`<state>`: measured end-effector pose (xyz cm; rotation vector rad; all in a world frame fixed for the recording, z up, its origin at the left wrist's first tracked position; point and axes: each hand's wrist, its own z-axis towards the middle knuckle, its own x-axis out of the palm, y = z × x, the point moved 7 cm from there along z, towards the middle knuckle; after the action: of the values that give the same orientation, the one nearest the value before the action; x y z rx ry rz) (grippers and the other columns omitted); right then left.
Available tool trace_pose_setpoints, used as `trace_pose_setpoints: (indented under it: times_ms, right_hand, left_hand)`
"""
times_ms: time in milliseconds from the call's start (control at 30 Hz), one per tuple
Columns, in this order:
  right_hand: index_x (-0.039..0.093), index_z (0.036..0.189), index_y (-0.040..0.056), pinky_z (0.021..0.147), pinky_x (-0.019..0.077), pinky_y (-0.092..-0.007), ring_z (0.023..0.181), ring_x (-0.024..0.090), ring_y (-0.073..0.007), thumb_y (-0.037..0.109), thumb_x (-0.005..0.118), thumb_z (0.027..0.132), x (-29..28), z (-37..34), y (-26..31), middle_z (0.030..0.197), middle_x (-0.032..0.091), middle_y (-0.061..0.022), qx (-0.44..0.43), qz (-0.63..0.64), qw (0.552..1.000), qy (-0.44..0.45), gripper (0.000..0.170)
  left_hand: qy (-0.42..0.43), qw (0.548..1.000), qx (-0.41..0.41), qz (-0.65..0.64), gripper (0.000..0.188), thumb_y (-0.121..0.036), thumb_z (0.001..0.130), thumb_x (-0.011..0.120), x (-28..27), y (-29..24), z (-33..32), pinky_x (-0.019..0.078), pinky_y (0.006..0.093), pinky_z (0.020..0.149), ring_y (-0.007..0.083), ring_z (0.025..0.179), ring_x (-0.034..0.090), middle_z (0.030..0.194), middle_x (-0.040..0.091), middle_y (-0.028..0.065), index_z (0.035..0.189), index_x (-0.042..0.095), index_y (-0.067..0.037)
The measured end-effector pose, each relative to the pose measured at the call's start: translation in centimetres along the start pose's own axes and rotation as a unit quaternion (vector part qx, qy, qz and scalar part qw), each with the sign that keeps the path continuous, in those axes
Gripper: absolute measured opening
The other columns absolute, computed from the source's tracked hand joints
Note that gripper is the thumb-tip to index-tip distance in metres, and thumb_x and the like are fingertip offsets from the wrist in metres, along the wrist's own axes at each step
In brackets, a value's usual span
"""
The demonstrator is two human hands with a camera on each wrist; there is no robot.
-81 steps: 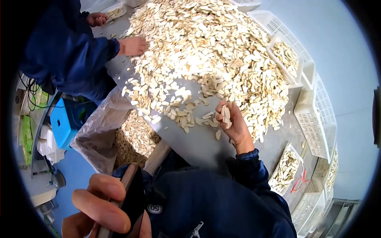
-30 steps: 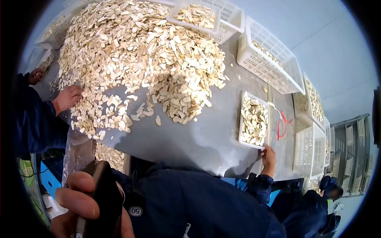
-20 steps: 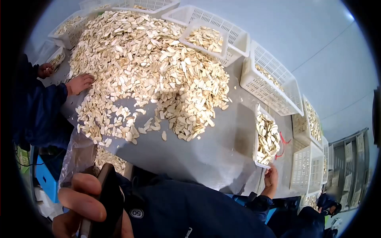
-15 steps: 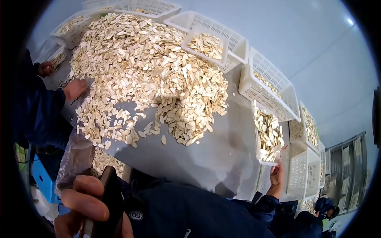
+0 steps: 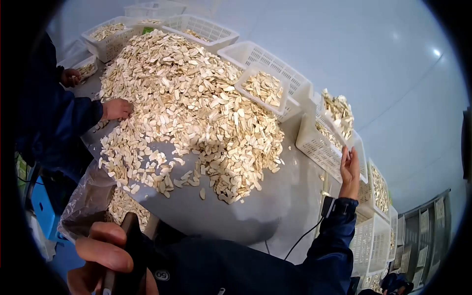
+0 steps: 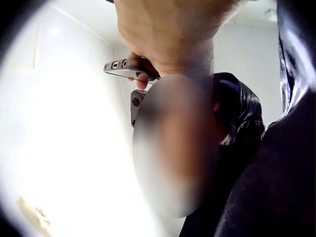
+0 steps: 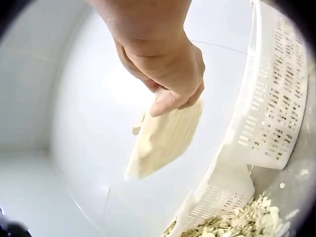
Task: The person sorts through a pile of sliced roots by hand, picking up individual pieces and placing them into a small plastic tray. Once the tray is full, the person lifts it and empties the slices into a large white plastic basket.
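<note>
My left hand [image 5: 101,255] holds a dark smartphone [image 5: 130,246] at the lower left of the head view; the left wrist view shows the phone's edge [image 6: 118,65] beyond the hand. The right hand [image 5: 349,169] grips the near end of a small white plastic tray [image 7: 163,140], thumb and fingers bent over its rim. That tray is raised and tilted, filled with pale flat dried slices [image 5: 338,114]. In the head view it overlaps a white perforated basket [image 5: 314,150] that has slices inside. A large heap of the same slices [image 5: 182,98] covers much of the grey table [image 5: 236,216].
More white baskets [image 5: 371,241] line the table's back and right edges. A second tray of slices [image 5: 263,88] sits on a basket. At left, another person's hand [image 5: 117,109] rests at the heap. A lined bag of slices [image 5: 125,209] stands by the near edge.
My right hand held loose slices, then took the tray's near end and lifted it off the table, up toward the basket. The left hand keeps the phone. The head view has shifted.
</note>
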<state>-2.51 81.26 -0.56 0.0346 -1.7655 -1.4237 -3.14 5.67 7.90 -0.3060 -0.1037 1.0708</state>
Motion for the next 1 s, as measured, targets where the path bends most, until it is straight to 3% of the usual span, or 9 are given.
trace_pose_setpoints:
  times_ms: [200, 333, 467, 533, 600, 733, 833, 967, 1000]
  right_hand:
    - [0.055, 0.106, -0.0089, 0.091, 0.0641, -0.0335, 0.109, 0.067, -0.0341, 0.007, 0.064, 0.097, -0.3, 7.4, 3.6, 0.110, 0.064, -0.0202, -0.037, 0.083, 0.996, 0.001, 0.021]
    - [0.053, 0.107, -0.0069, 0.087, 0.0645, -0.0332, 0.106, 0.069, -0.0320, 0.013, 0.062, 0.099, -3.0, 10.4, 7.1, 0.101, 0.065, -0.0141, -0.075, -0.011, 0.997, 0.003, 0.024]
    - [0.058, 0.099, -0.0050, 0.086, 0.0623, -0.0265, 0.082, 0.070, -0.0221, 0.019, 0.064, 0.099, -4.6, 12.5, 9.8, 0.098, 0.066, -0.0169, -0.209, -0.217, 0.951, -0.070, 0.025]
    - [0.059, 0.082, -0.0001, 0.074, 0.0582, -0.0313, 0.070, 0.066, -0.0212, 0.024, 0.069, 0.094, -4.0, 13.2, 10.5, 0.085, 0.068, -0.0126, -0.254, -0.435, 0.855, -0.122, 0.029]
    - [0.058, 0.074, 0.0019, 0.071, 0.0554, -0.0388, 0.068, 0.067, -0.0278, 0.024, 0.069, 0.091, -1.9, 13.1, 10.5, 0.074, 0.066, -0.0113, -0.287, -0.691, 0.644, -0.161, 0.030]
    - [0.062, 0.080, 0.0009, 0.075, 0.0512, -0.0483, 0.078, 0.063, -0.0418, 0.023, 0.065, 0.090, 1.4, 12.9, 7.5, 0.080, 0.065, -0.0184, -0.369, -0.805, 0.450, -0.114, 0.025]
    - [0.062, 0.084, 0.0007, 0.078, 0.0503, -0.0504, 0.088, 0.062, -0.0423, 0.022, 0.064, 0.091, 2.7, 11.1, 7.2, 0.093, 0.065, -0.0204, -0.471, -0.784, 0.392, -0.103, 0.022]
    - [0.062, 0.087, 0.0001, 0.081, 0.0500, -0.0501, 0.092, 0.060, -0.0429, 0.021, 0.064, 0.091, 3.4, 8.0, 10.4, 0.095, 0.064, -0.0206, -0.490, -0.756, 0.411, -0.141, 0.022]
    - [0.061, 0.084, -0.0005, 0.078, 0.0532, -0.0426, 0.084, 0.065, -0.0347, 0.023, 0.066, 0.093, 3.4, 6.7, 11.6, 0.086, 0.066, -0.0174, -0.470, -0.758, 0.422, -0.162, 0.026]
  left_hand:
    - [0.004, 0.999, 0.012, 0.032, 0.092, -0.032, 0.085, 0.078, 2.1, 1.1, 1.2, 0.0555, 0.0470, 0.077, 0.0445, 0.101, 0.059, 0.139, 0.041, 0.0302, 0.157, 0.022, -0.018]
    - [-0.047, 0.998, 0.017, 0.047, 0.098, -0.024, 0.080, 0.083, 3.2, 2.2, 1.1, 0.0478, 0.0538, 0.091, 0.0487, 0.109, 0.054, 0.133, 0.049, 0.0331, 0.158, 0.024, -0.032]
    - [-0.040, 0.999, -0.008, 0.016, 0.099, -0.023, 0.079, 0.083, 4.5, 3.4, 1.4, 0.0451, 0.0546, 0.094, 0.0494, 0.111, 0.053, 0.135, 0.046, 0.0361, 0.157, 0.025, -0.037]
    - [-0.023, 0.999, -0.023, 0.010, 0.100, -0.020, 0.078, 0.083, 4.7, 3.5, 1.4, 0.0450, 0.0536, 0.094, 0.0504, 0.113, 0.052, 0.136, 0.045, 0.0370, 0.157, 0.024, -0.037]
    - [-0.017, 0.998, -0.054, -0.028, 0.101, -0.017, 0.076, 0.084, 4.6, 3.3, 1.0, 0.0442, 0.0531, 0.094, 0.0512, 0.114, 0.051, 0.137, 0.043, 0.0375, 0.156, 0.026, -0.039]
    - [-0.036, 0.998, -0.050, -0.030, 0.101, -0.010, 0.072, 0.084, 4.4, 3.3, 0.7, 0.0455, 0.0507, 0.093, 0.0517, 0.116, 0.048, 0.138, 0.039, 0.0377, 0.151, 0.031, -0.044]
    - [-0.075, 0.996, -0.031, 0.025, 0.097, -0.009, 0.073, 0.084, 4.6, 3.3, 0.9, 0.0504, 0.0461, 0.084, 0.0502, 0.115, 0.048, 0.137, 0.036, 0.0391, 0.149, 0.033, -0.043]
    - [-0.076, 0.993, -0.071, -0.055, 0.097, -0.009, 0.072, 0.084, 2.8, 3.0, -0.2, 0.0537, 0.0393, 0.073, 0.0489, 0.112, 0.049, 0.134, 0.037, 0.0387, 0.149, 0.032, -0.041]
    - [-0.044, 0.980, -0.165, -0.105, 0.097, -0.009, 0.073, 0.084, 1.4, 3.3, -1.8, 0.0539, 0.0400, 0.074, 0.0476, 0.113, 0.050, 0.134, 0.036, 0.0381, 0.149, 0.032, -0.039]
